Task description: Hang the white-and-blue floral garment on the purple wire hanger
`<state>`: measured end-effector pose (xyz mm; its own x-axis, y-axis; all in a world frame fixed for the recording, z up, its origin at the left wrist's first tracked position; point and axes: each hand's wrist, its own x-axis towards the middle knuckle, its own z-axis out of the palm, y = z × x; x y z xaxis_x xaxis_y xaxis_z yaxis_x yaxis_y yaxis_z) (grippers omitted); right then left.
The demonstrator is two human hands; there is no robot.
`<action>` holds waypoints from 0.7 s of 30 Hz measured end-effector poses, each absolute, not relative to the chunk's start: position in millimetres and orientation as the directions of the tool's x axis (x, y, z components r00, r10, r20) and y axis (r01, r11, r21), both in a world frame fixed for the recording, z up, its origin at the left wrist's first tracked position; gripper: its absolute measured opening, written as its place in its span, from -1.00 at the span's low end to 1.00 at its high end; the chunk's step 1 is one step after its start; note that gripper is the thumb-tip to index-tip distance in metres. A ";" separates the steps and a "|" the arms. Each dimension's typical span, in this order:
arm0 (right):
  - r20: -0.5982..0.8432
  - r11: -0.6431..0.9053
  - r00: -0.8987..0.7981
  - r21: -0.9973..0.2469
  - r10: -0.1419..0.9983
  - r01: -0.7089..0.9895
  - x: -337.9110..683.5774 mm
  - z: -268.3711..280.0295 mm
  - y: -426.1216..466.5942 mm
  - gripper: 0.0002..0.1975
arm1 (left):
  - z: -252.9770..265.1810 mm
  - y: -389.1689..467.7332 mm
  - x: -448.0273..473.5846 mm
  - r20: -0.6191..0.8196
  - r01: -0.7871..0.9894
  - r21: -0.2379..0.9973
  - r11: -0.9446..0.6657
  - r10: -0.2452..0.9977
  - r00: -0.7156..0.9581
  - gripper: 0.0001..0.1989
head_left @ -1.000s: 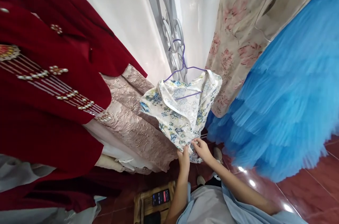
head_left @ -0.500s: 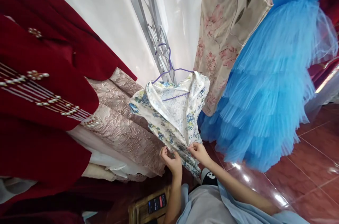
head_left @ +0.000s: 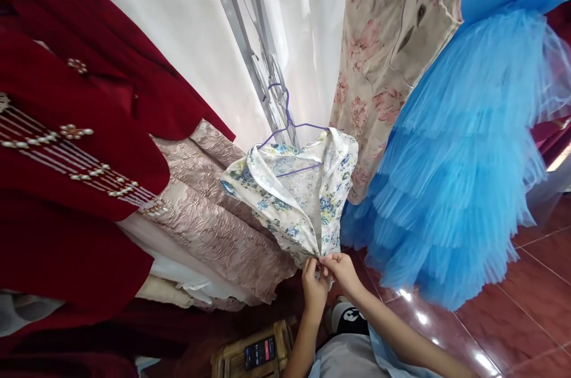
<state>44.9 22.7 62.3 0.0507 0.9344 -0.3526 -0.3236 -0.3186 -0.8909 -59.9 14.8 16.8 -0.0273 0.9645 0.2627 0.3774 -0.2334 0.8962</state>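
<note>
White cloth (head_left: 178, 21) behind, pale blouse (head_left: 285, 214), blue floral print

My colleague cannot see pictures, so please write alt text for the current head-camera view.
A person's left hand and right hand meet at the front of a white floral garment on a purple hanger. Dark red clothing with beaded strands hangs at the picture's left, a tiered blue dress at right; below, a phone rests on wooden furniture.

A dark red garment (head_left: 125, 140) with strings of pearly beads (head_left: 107, 174) hung at left, overlapping a pale pink, crinkle-textured garment (head_left: 218, 223). At right, a beige, pink-flowered garment (head_left: 379, 56) hung beside a tiered blue tulle skirt (head_left: 459, 158). A black phone (head_left: 260, 353) lay on a brown wooden stand (head_left: 228, 360).
</note>
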 end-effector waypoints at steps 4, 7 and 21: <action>-0.306 -0.270 0.088 -0.919 0.948 -0.287 56.0 105.5 54.9 -0.63 | 20.3 19.8 -51.6 0.135 0.330 0.932 -0.148 0.989 0.060 -0.91; -0.146 -0.116 0.090 -0.953 0.985 -0.278 63.6 160.9 95.8 -0.64 | 16.7 25.2 -48.9 0.064 0.393 0.915 -0.093 0.994 0.087 -0.87; 0.203 0.242 0.133 -0.864 0.970 -0.441 82.2 317.6 191.0 -0.73 | 45.9 53.7 -50.4 0.055 0.488 0.864 -0.125 0.986 0.155 -0.89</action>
